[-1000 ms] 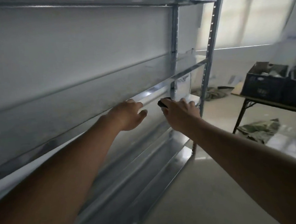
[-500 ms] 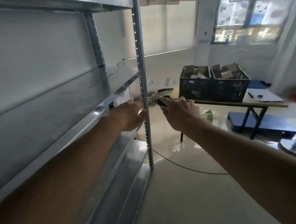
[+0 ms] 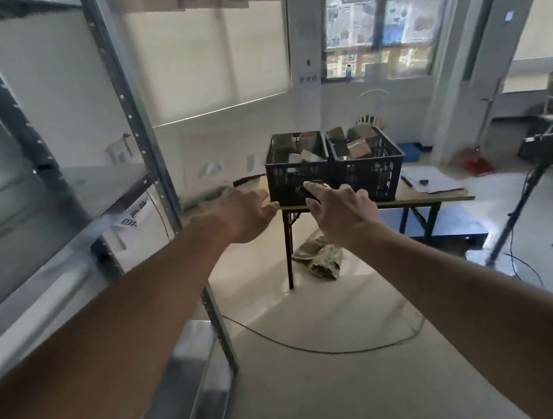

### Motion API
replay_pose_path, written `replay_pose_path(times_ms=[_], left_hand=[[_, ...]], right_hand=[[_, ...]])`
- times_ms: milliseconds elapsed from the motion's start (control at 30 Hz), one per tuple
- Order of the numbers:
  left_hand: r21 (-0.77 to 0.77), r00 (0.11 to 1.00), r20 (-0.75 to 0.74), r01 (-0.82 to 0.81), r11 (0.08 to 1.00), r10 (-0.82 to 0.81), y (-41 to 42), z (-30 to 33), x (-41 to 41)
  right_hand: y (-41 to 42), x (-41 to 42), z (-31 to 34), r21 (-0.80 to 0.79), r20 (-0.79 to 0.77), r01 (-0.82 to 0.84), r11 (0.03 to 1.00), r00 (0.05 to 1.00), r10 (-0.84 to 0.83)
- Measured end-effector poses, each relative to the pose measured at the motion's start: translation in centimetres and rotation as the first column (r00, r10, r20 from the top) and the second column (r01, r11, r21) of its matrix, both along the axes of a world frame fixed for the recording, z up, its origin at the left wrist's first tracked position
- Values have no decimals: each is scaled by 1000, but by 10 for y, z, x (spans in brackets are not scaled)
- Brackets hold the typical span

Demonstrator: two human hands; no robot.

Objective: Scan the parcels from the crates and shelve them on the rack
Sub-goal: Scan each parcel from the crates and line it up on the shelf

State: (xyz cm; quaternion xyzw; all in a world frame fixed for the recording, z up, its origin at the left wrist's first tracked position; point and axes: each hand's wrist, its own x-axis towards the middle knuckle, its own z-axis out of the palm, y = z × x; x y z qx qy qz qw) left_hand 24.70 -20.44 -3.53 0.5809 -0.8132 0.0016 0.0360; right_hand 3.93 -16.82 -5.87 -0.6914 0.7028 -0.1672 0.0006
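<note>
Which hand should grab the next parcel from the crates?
Probably the left hand: it is empty with relaxed fingers and reaches toward the left crate. The right hand already grips a small dark device, likely the scanner, so it is occupied. Both crates still hold parcels.

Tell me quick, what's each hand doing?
Left hand: open, holding nothing.
Right hand: holding a small black scanner.

Head-worn wide view, facing forward and down, rack [image 3: 62, 197] near left, crates [image 3: 332, 166] ahead
</note>
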Motion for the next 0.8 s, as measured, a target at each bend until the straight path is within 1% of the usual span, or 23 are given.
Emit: replay_pose_path(times_ms=[167,300,400,633,800], left_hand=[[20,1000,11,-24,1000,24,-103,2,-60],[28,999,29,-20,999,20,-185,4,-97],[39,1000,4,-10,999,10,-250,0,-119],[70,999,-47,28,997,-25,-399,-28,-151],[155,997,-59,52,987,-43,-512,-58,-165]], right_hand=[[-105,-65,4,21,-46,22,1000,999,-21],[-185,-100,6,47,-105,80,996,992,-75],[-246,-119,-1,75,-110,96,993,990,-88],[-388,-147,-30,84,-116,120,989,987,-110],[-493,-158,-50,115,-120,147,982,984,-133]])
